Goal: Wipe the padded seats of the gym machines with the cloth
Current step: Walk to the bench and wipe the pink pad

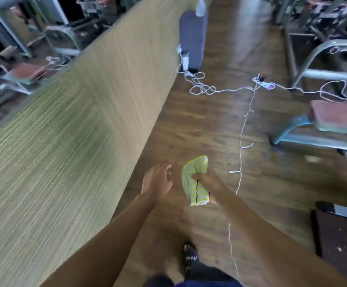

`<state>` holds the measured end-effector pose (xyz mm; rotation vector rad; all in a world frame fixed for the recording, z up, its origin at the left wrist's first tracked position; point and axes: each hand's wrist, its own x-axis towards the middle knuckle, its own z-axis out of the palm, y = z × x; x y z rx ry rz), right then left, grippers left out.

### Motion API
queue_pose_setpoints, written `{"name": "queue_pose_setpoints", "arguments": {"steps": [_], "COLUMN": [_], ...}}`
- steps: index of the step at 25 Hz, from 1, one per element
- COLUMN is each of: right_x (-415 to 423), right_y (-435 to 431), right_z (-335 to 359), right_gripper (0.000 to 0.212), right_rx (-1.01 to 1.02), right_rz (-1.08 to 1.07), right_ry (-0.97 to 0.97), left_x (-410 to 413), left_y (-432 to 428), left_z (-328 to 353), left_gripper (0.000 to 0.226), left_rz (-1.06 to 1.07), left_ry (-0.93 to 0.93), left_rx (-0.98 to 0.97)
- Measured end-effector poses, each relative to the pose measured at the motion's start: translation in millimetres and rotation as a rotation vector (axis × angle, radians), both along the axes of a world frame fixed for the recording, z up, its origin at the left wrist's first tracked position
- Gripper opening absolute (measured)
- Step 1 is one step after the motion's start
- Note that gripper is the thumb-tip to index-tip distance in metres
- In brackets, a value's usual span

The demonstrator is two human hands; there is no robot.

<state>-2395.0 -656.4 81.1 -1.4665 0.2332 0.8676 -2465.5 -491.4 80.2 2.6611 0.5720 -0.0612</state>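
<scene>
— So where does the work lie from here?

— Off to the right. The long wood-grain wall point(69, 141) fills the whole left side, and I see nothing to wipe on it. The wooden floor point(199, 125) runs ahead, and on its right side stands a machine with a reddish padded seat point(338, 116) on a pale blue-green frame point(292, 129).

— How does that seat sit to the person?

— Ahead and to the right of both hands, well apart from them. Its long axis runs roughly across the view, with its left end nearest the open floor. A darker pad point(338, 241) shows at the lower right, closer in, though I cannot tell what machine it belongs to.

— And the cloth?

— The yellow-and-white checked cloth point(197, 165) hangs bunched in the right hand point(207, 182), whose fingers curl round its middle. It is held in the air above the floor and touches no seat.

— The other hand?

— The left hand point(158, 181) is just beside it, on the wall side, with its fingers loosely spread and holding nothing.

— So which arm does the reaching?

— The right, I judge. It has the cloth, and it is the hand nearer the reddish seat. A turn rightward would bring it over the pad's length. One caution: a thin white cable point(241, 141) lies on the floor between the hands and that machine, so the step across calls for some care.
</scene>
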Motion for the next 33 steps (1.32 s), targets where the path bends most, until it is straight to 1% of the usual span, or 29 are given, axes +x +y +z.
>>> {"name": "queue_pose_setpoints", "arguments": {"steps": [4,7,12,15,18,21,23,25,28,30,33], "right_x": [112.4,197.9,346.3,420.6,479.1,529.3,567.7,604.9,660.8,692.6,734.1], "right_y": [-7.4,-15.0,-37.0,-65.7,-110.6,-161.8,-203.6,-244.1,-304.7,-341.6,-390.8], "right_z": [6.4,2.2,-7.5,-6.8,-7.6,-10.2,-15.5,-22.8,-30.0,-27.6,-25.2], "right_gripper": [0.033,0.032,0.026,0.023,0.024,0.013,0.010,0.009,0.019,0.017,0.009], "right_rx": [0.041,-0.002,-0.044,-0.025,-0.007,0.019,0.021,0.028,-0.004,-0.011,-0.019], "right_rz": [-0.130,-0.264,-0.477,-0.608,-0.767,-0.915,-1.007,-1.074,-1.157,-1.203,-1.267], "right_ry": [0.015,0.029,0.070,0.106,0.105,0.083,0.089,0.091,0.129,0.151,0.186], "left_x": [129.8,234.1,412.5,511.3,598.1,674.7,732.9,778.9,839.4,873.1,926.5], "left_y": [-10.5,-15.5,-34.9,-64.6,-113.5,-175.9,-228.0,-278.9,-348.5,-387.5,-444.3], "left_z": [24.4,28.1,11.8,13.8,21.3,14.2,-5.0,-15.4,-15.3,-16.1,-16.2], "left_gripper": [0.040,0.039,0.028,0.033,0.032,0.038,0.047,0.045,0.038,0.033,0.039], "left_rz": [-0.150,-0.230,-0.366,-0.532,-0.713,-0.830,-0.893,-0.962,-1.089,-1.151,-1.250], "left_ry": [-0.003,0.001,0.089,0.106,0.090,0.113,0.126,0.133,0.086,0.090,0.103], "left_rx": [0.056,0.071,0.012,-0.001,0.005,-0.050,-0.098,-0.042,0.026,0.042,0.042]}}
